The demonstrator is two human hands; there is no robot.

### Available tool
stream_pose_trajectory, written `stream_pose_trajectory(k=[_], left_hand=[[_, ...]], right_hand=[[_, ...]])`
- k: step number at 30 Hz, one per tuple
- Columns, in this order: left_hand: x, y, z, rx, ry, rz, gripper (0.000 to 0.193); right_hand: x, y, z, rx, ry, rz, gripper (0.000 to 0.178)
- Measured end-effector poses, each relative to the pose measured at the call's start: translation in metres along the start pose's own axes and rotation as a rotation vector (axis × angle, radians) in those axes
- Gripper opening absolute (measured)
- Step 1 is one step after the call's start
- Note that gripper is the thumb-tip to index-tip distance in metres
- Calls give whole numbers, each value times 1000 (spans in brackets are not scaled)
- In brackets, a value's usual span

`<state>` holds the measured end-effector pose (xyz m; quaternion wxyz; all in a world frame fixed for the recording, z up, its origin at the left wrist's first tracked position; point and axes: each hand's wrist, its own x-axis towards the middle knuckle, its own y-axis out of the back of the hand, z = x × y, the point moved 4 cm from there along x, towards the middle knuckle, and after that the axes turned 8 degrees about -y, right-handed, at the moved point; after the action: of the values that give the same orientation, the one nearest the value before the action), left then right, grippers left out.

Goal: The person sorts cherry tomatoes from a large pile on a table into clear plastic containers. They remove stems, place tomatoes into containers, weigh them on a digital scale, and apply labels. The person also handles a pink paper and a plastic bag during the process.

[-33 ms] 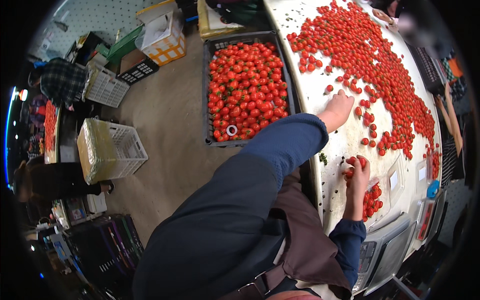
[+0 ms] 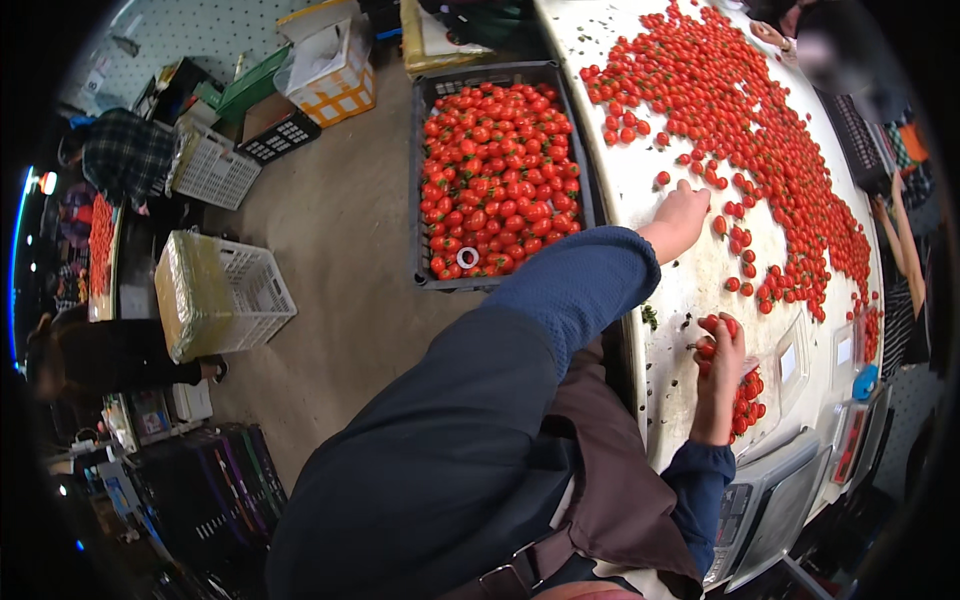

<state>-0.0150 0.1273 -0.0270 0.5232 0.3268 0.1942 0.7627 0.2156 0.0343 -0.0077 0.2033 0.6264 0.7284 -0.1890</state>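
My left hand (image 2: 679, 220) reaches over the white table (image 2: 672, 275), its fingers curled together beside loose cherry tomatoes. Its fingertips are turned away, so anything between them is hidden. Several red cherry tomatoes (image 2: 706, 350) sit in the curled fingers of my right hand (image 2: 724, 365), some with green stems showing. Just past that hand, more tomatoes (image 2: 746, 408) lie in a clear plastic container (image 2: 772, 425) with its lid (image 2: 795, 360) folded back. A broad heap of cherry tomatoes (image 2: 770, 170) spreads along the table's far side, with scattered ones near my left hand.
A black crate (image 2: 420, 215) full of tomatoes stands at the table's left edge. A grey scale (image 2: 770, 505) sits near my right forearm. Green leaf scraps (image 2: 650, 318) dot the tabletop. White crates (image 2: 262, 300) stand on the floor at left. Another person's arms (image 2: 905, 240) show across the table.
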Motion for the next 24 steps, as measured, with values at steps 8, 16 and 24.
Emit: stream_pose_trajectory(k=[8,16,24], left_hand=[[-49,11,33,-1826,546,-277,40],[-116,28,87,-1914,621,-672,39],[-122,8,125,-1560,539,-752,37]], right_hand=[[-23,20,-7,730,-262,-234,20],[-47,32,-11,525,-79,-233,25],[-82,74,-28,452,106,-64,24]])
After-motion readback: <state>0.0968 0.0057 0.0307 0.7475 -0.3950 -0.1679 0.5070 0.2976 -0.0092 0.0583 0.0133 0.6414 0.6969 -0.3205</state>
